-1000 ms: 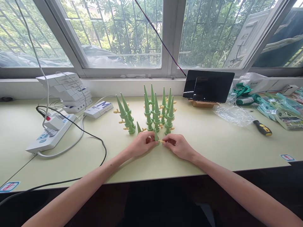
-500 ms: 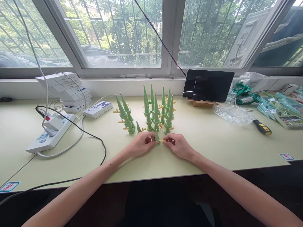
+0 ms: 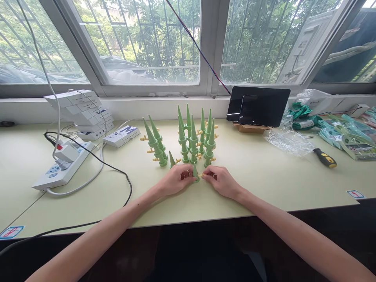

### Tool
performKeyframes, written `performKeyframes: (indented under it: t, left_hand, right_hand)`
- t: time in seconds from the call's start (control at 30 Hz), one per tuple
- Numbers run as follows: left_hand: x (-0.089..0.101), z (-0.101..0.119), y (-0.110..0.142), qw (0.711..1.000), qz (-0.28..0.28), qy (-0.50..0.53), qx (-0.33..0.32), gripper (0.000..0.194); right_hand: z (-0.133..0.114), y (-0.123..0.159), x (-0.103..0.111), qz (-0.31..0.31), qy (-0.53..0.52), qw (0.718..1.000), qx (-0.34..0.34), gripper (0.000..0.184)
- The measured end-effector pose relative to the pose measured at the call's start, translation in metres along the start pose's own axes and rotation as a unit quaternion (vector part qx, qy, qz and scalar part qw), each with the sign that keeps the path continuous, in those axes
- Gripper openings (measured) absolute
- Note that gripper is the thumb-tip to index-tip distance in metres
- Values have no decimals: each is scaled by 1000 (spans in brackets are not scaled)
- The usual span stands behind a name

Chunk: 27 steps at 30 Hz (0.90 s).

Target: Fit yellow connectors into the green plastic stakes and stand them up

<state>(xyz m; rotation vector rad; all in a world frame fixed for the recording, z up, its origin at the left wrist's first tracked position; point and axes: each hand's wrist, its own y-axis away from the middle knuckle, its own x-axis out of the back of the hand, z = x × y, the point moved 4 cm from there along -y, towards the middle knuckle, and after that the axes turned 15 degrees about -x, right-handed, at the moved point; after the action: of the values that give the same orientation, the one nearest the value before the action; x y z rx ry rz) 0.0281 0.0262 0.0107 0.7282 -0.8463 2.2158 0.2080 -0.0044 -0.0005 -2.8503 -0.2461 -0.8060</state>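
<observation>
My left hand (image 3: 179, 179) is closed on a small green watering spike (image 3: 195, 170), which stands point up on the table. On its right side a yellow valve (image 3: 201, 175) sticks out, pinched between the thumb and finger of my right hand (image 3: 219, 179). Just behind my left hand is another single green spike (image 3: 172, 158) with a yellow valve, its base partly hidden. Farther back, stacked green spikes with yellow valves stand in a left group (image 3: 157, 143) and a larger middle group (image 3: 193, 141).
To the left lie a white power strip (image 3: 63, 164), a black cable (image 3: 117, 168) and white boxes (image 3: 84, 113). A tablet (image 3: 264, 105) leans at the back right. Right of it are plastic wrap (image 3: 289, 141), a screwdriver (image 3: 324, 158) and bagged green items (image 3: 352, 135).
The held spike and its valve have shifted very slightly right and down. Both hands keep their grip and nearly the same place; the standing spikes have not moved.
</observation>
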Motion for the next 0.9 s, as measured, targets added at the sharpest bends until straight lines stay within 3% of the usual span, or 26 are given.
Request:
performKeyframes:
  t: [0.27,0.9]
  left_hand:
    - [-2,4,0,1000,5,-17,-19,21]
    - [1,5,-1,998,22,-59,-23,14]
  right_hand:
    - [2,0,-2,-4,34,999,25,22]
    - [0,-2,1,4,68,998,15,24]
